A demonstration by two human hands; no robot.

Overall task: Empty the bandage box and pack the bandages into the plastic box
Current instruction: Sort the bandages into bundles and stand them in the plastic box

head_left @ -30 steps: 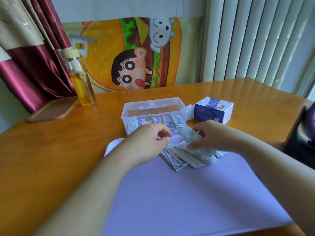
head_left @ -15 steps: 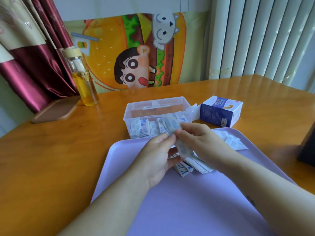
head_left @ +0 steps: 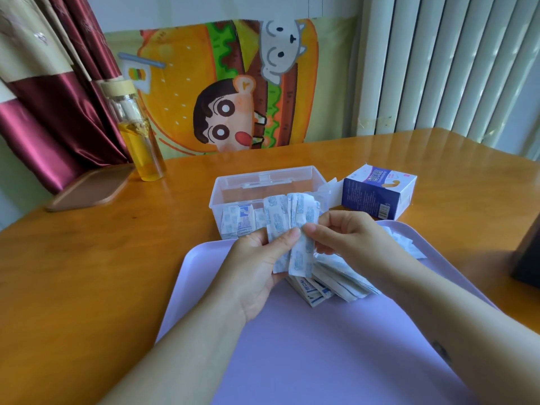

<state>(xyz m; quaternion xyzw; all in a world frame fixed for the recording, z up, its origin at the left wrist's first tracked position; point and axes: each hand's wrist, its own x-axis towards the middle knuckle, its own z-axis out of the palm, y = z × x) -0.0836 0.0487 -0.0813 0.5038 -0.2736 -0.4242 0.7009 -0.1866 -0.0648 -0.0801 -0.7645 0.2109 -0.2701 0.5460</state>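
Observation:
Both hands hold a fanned bunch of wrapped bandages upright above the lilac tray. My left hand grips the bunch from below and the left; my right hand pinches it from the right. Beneath the hands, a loose pile of bandages lies on the tray. The clear plastic box stands just beyond, open, with several bandages standing along its near wall. The blue and white bandage box lies on its side to the right of it, flap open.
A glass bottle of yellow liquid and a brown wooden lid sit at the table's far left. A dark object stands at the right edge. A few white wrappers lie on the tray's right rim.
My hands have lifted a bunch of bandages off the pile and now hold it upright between them, closer to the plastic box. The camera has tilted up a little.

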